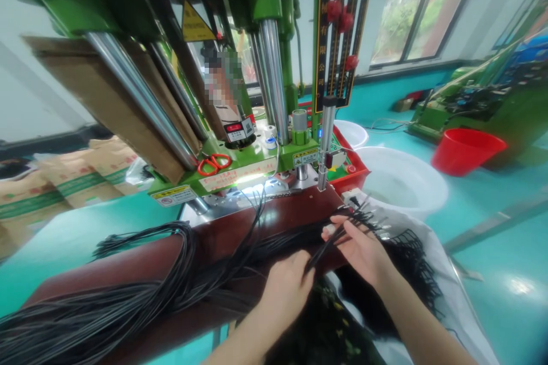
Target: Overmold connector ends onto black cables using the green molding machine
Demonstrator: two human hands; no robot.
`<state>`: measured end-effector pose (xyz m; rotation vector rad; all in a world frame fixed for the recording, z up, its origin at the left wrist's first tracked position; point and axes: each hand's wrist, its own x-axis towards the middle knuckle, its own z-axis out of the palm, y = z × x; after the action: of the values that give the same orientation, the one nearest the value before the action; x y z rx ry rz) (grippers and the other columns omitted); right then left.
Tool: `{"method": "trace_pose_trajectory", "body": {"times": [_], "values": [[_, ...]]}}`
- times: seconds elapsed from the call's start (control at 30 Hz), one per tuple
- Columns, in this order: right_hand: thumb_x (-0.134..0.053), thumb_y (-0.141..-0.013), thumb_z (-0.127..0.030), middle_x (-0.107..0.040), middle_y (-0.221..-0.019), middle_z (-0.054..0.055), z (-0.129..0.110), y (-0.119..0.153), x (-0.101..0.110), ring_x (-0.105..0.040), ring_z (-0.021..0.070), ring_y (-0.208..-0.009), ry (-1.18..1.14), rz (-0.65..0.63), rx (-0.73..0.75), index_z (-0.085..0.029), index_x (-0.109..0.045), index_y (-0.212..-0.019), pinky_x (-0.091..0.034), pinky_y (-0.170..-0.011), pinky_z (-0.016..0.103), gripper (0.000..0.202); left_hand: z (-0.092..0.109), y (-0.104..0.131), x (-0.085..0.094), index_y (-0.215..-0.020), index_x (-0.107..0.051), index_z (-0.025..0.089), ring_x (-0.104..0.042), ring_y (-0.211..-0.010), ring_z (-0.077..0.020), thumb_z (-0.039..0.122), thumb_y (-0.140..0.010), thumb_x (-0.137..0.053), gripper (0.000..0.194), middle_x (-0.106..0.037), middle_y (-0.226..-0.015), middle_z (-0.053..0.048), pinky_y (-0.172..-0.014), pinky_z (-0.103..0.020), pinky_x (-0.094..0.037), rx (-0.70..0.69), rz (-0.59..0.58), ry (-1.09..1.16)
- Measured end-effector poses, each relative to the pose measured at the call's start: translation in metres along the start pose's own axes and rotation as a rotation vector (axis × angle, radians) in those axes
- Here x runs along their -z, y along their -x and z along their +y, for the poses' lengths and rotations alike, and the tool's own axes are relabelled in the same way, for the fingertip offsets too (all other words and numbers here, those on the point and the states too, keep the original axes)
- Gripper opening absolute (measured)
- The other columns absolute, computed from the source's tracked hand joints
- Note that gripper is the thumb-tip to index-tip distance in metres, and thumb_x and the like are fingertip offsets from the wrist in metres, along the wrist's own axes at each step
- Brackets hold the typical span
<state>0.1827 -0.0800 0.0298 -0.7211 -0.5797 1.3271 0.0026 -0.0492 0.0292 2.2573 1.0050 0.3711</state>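
My left hand [289,282] is closed around a bunch of thin black cables [319,252] at the front of the brown table. Farther up the same bunch, near its ends, my right hand [357,242] has its fingers and thumb curled around the cables. Something small and pale shows at its fingertips, too small to name. Just beyond, several cable ends [363,215] fan out. A long bundle of black cables [107,311] runs along the table [218,242] to the left, with one looped part lying over it.
A green press machine [274,161] stands behind the table, with orange-handled scissors [214,164] on its ledge. To the right are a white cloth [432,234] with black cables, a white tub [432,174] and a red bucket [464,154]. Paper sacks [64,179] stand at left.
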Motion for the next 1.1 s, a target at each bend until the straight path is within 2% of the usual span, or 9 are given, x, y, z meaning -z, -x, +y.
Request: {"method": "trace_pose_trajectory", "body": {"times": [0.07, 0.17, 0.37, 0.57, 0.63, 0.8, 0.97, 1.03, 1.1], "values": [[-0.061, -0.078, -0.031, -0.068, -0.081, 0.004, -0.003, 0.001, 0.006, -0.062, 0.0211, -0.082, 0.007, 0.098, 0.064, -0.020, -0.067, -0.087, -0.042, -0.087, 0.042, 0.016, 0.004, -0.018, 0.001, -0.086, -0.052, 0.016, -0.053, -0.082, -0.0206, 0.014, -0.079, -0.041, 0.014, -0.055, -0.084, -0.008, -0.070, -0.033, -0.042, -0.120, 0.169, -0.374], [-0.062, -0.078, -0.031, -0.068, -0.084, 0.004, -0.004, 0.001, 0.013, -0.061, 0.0210, -0.084, 0.021, 0.160, 0.106, -0.020, -0.067, -0.086, -0.041, -0.088, 0.042, 0.015, 0.005, -0.044, 0.002, -0.091, -0.055, 0.014, -0.050, -0.088, -0.0249, 0.009, -0.076, -0.045, 0.019, -0.054, -0.090, -0.011, -0.072, -0.038, -0.040, -0.131, 0.221, -0.654], [-0.059, -0.080, -0.031, -0.067, -0.089, 0.007, 0.000, 0.001, 0.017, -0.059, 0.0199, -0.089, 0.027, 0.145, 0.127, -0.018, -0.065, -0.090, -0.043, -0.084, 0.037, 0.017, -0.006, -0.059, 0.004, -0.083, -0.056, 0.018, -0.053, -0.078, -0.0190, 0.009, -0.079, -0.042, 0.017, -0.055, -0.083, -0.005, -0.063, -0.029, -0.042, -0.168, 0.157, -0.704], [-0.059, -0.079, -0.024, -0.066, -0.085, 0.003, 0.001, 0.001, 0.010, -0.059, 0.0165, -0.086, -0.157, 0.163, 0.040, -0.019, -0.065, -0.079, -0.046, -0.079, 0.031, 0.008, -0.014, -0.049, 0.009, -0.092, -0.055, 0.015, -0.056, -0.071, -0.0163, 0.008, -0.081, -0.039, 0.021, -0.058, -0.079, -0.004, -0.060, -0.026, -0.043, -0.252, 0.457, -0.654], [-0.058, -0.080, -0.024, -0.066, -0.085, 0.003, 0.001, 0.002, 0.005, -0.060, 0.0165, -0.087, -0.213, 0.140, -0.023, -0.019, -0.065, -0.079, -0.045, -0.083, 0.033, 0.010, -0.013, -0.040, 0.007, -0.095, -0.053, 0.014, -0.056, -0.069, -0.0164, 0.006, -0.080, -0.038, 0.023, -0.058, -0.076, -0.005, -0.060, -0.027, -0.044, -0.295, 0.483, -0.656], [-0.057, -0.079, -0.024, -0.065, -0.103, 0.009, -0.005, 0.005, -0.002, -0.057, 0.0218, -0.099, -0.134, 0.049, 0.008, -0.019, -0.062, -0.104, -0.037, -0.094, 0.040, 0.026, 0.003, -0.003, -0.003, -0.094, -0.053, 0.016, -0.059, -0.064, -0.0185, 0.001, -0.076, -0.035, 0.029, -0.060, -0.076, -0.005, -0.054, -0.027, -0.043, -0.179, 0.163, -0.631], [-0.052, -0.083, -0.028, -0.068, -0.091, 0.007, -0.010, 0.017, -0.012, -0.060, 0.0218, -0.093, -0.061, -0.102, -0.019, -0.018, -0.068, -0.087, -0.038, -0.094, 0.041, 0.020, 0.017, 0.035, 0.009, -0.098, -0.054, 0.014, -0.061, -0.066, -0.0255, 0.007, -0.075, -0.038, 0.029, -0.063, -0.078, -0.010, -0.057, -0.034, -0.044, -0.075, -0.317, -0.480], [-0.050, -0.084, -0.028, -0.068, -0.088, 0.007, -0.005, 0.024, -0.019, -0.061, 0.0222, -0.090, 0.028, -0.217, -0.067, -0.018, -0.069, -0.085, -0.039, -0.091, 0.043, 0.021, 0.017, 0.046, 0.018, -0.088, -0.057, 0.015, -0.060, -0.070, -0.0265, 0.015, -0.074, -0.046, 0.017, -0.063, -0.077, -0.011, -0.061, -0.034, -0.044, -0.081, -0.490, -0.250], [-0.050, -0.085, -0.029, -0.068, -0.091, 0.009, 0.002, 0.031, -0.026, -0.059, 0.0236, -0.095, 0.209, -0.379, -0.059, -0.018, -0.069, -0.089, -0.036, -0.094, 0.045, 0.022, 0.018, 0.053, 0.021, -0.087, -0.056, 0.016, -0.060, -0.073, -0.0244, 0.022, -0.071, -0.056, 0.017, -0.063, -0.077, -0.009, -0.065, -0.032, -0.043, -0.052, -0.561, 0.197]]}}
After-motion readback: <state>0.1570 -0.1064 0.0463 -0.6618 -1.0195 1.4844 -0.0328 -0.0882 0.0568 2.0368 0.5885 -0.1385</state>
